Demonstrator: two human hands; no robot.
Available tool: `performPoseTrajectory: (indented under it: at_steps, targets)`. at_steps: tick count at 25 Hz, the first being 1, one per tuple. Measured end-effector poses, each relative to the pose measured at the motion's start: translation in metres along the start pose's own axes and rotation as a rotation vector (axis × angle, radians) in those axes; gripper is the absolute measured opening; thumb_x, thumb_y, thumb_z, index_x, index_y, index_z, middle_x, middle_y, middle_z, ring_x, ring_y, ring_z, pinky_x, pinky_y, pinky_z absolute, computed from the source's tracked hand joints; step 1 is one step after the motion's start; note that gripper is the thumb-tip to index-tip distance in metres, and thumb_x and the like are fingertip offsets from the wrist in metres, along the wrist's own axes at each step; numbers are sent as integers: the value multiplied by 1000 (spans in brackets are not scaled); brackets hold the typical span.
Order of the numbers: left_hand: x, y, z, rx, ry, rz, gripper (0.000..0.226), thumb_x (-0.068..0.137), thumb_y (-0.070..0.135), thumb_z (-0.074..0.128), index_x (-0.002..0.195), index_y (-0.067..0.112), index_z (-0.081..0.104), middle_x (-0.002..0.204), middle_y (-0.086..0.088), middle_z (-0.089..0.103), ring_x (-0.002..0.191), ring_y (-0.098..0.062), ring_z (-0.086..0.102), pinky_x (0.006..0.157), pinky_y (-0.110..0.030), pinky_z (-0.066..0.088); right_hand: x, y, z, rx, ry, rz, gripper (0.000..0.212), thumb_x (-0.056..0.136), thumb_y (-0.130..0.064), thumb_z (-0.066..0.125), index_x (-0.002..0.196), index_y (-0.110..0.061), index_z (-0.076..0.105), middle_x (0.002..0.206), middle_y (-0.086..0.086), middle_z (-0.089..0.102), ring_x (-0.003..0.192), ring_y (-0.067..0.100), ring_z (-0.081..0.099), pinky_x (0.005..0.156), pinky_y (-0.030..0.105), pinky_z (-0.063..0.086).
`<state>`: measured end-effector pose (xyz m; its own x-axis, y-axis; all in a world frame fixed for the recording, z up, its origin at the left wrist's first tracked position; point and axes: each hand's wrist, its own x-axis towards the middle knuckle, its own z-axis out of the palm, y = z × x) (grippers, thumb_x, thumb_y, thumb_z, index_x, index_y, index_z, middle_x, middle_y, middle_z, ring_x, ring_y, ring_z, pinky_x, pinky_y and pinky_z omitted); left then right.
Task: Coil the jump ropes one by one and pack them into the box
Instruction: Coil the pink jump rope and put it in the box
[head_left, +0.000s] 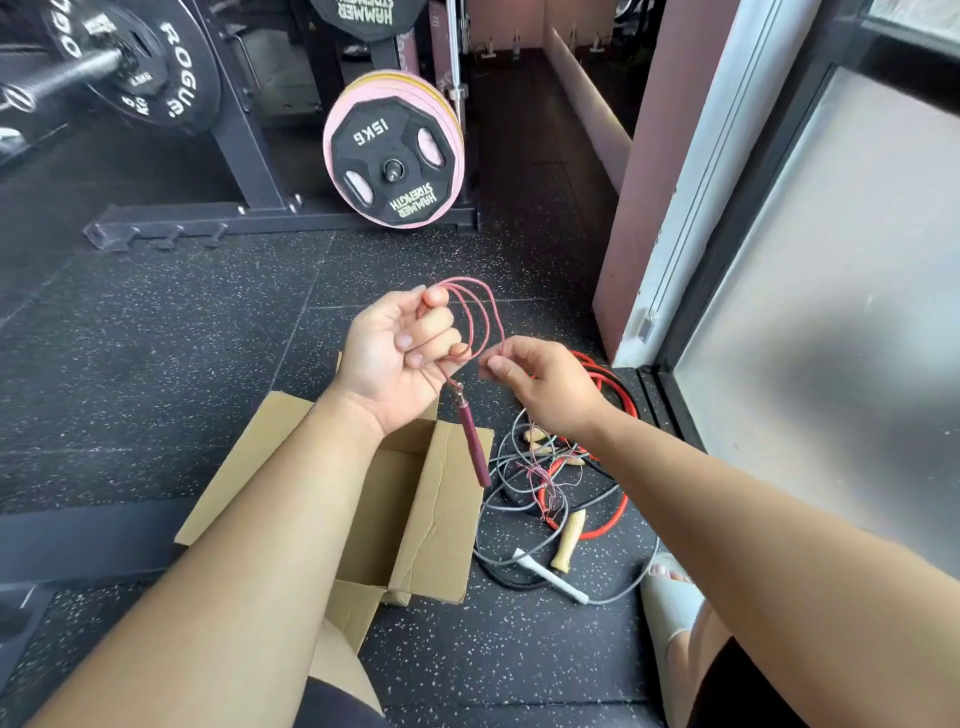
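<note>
My left hand (400, 348) grips several loops of a thin pink jump rope (480, 306), held up above the floor. The rope's maroon handle (477, 447) dangles below that hand on a metal swivel. My right hand (530, 379) pinches the same pink rope just right of the loops. An open cardboard box (431, 519) stands on the floor under my left forearm; what I see of its inside holds nothing. Right of the box lies a tangle of jump ropes: a red one (613, 379), grey ones (519, 551) and wooden handles (569, 540).
A rack base (270, 223) with a 15 kg plate (395, 161) stands beyond the box. A pink pillar (660, 171) and a glass door (831, 291) close off the right side. My sandalled foot (670, 592) is beside the rope pile. Speckled rubber floor (156, 353) lies to the left.
</note>
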<state>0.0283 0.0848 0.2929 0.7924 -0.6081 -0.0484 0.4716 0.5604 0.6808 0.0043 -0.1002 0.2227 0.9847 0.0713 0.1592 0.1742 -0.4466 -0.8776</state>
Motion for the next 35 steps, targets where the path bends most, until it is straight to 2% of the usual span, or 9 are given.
performPoseTrajectory:
  at_steps: [3,6,11,14,18,22,26,30,35]
  targets:
    - [-3,6,-3,6,57,76,29,103,23,29,82,17,49,46,8,35,43,-8,30,71,-26,45,1,-6,3,94,-16,38,20,104,-19,52,110,-14,71,77,-4,68,61,6,58,61,16,47]
    - [1,4,-2,80,145,163,30,106,23,30,85,15,50,55,7,49,53,-12,49,77,-29,47,0,-6,3,-258,-103,37,30,106,-22,46,127,-14,66,84,5,68,75,20,63,64,21,44]
    - [8,-20,1,768,311,374,26,109,18,28,91,14,46,78,-4,76,84,-16,73,82,-22,52,-2,-12,9,-702,-386,-96,67,89,4,45,153,-11,37,103,3,46,102,30,59,77,26,35]
    - [8,-26,-4,1440,451,423,22,108,32,29,91,27,42,85,14,76,74,6,61,74,-16,42,-5,-22,5,-748,-377,-283,51,90,-2,51,138,-17,57,99,6,57,95,31,61,74,34,45]
    - [4,-29,-8,1687,394,282,18,106,33,35,96,26,48,80,10,71,63,-14,60,58,-24,40,-9,-34,-4,-551,-228,-474,13,90,-13,60,86,-17,72,77,3,64,72,26,62,67,43,52]
    - [10,-35,-13,1401,311,120,33,103,38,35,83,23,57,69,3,63,65,-19,58,65,-33,45,-13,-35,-12,-373,-36,-578,4,91,-11,70,88,-9,72,83,2,65,75,13,60,73,28,50]
    - [11,-41,-9,1070,227,41,39,106,34,39,73,16,53,50,10,33,43,-7,28,48,-26,28,-11,-35,-24,-219,120,-328,27,83,-26,82,99,-16,64,91,-4,65,67,-2,52,65,11,39]
    - [6,-40,7,863,250,36,41,108,26,38,70,12,47,48,8,30,40,-4,25,41,-16,23,-6,-22,-30,203,-198,-59,30,90,-21,75,114,-6,64,92,11,74,77,19,67,75,34,57]
    - [8,-35,7,704,231,1,38,105,32,45,72,13,48,48,7,32,52,-16,35,60,-24,38,-3,-26,-33,470,-227,95,11,94,7,58,99,1,64,74,7,66,67,14,63,72,24,54]
